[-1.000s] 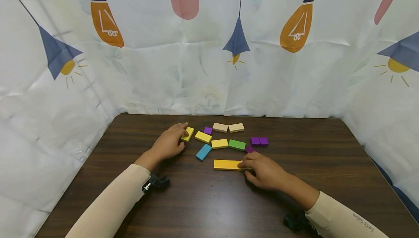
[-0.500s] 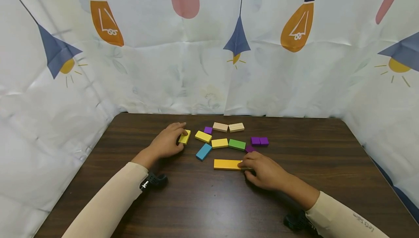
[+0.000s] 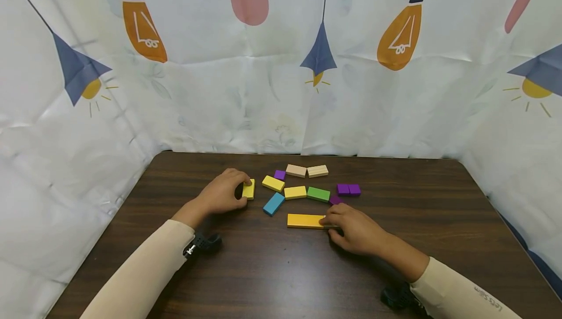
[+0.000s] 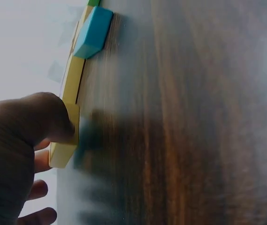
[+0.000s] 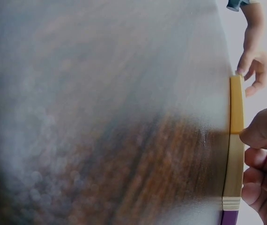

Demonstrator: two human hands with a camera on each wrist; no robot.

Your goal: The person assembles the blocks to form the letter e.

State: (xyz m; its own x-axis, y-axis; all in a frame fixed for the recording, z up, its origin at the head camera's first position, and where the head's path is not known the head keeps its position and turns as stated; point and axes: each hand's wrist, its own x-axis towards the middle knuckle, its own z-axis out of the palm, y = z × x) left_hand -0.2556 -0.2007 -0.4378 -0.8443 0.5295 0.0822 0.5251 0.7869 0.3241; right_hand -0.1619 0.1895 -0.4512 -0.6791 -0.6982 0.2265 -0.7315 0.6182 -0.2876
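My left hand point(image 3: 224, 192) pinches a yellow block point(image 3: 249, 189) on the left side of the cluster. In the left wrist view the thumb lies across this yellow block point(image 4: 65, 152), with fingertips behind it. My right hand point(image 3: 355, 229) is at the right end of an orange-yellow block point(image 3: 304, 221), which lies flat nearest me. The right wrist view shows a pale wooden block point(image 5: 234, 164) end to end with it. The right thumb is at their joint and the curled fingers are beside the pale block. In the head view, the hand mostly hides the pale block.
Behind lie a blue block point(image 3: 274, 204), yellow blocks point(image 3: 295, 192), a green block point(image 3: 318, 194), plain wooden blocks point(image 3: 317, 170) and purple blocks point(image 3: 348, 189). The dark wooden table point(image 3: 263, 280) meets a printed white curtain point(image 3: 281, 104) at its far edge.
My left hand has drawn its yellow block slightly nearer and turned it from slanted to nearly straight. The right hand has stayed in place.
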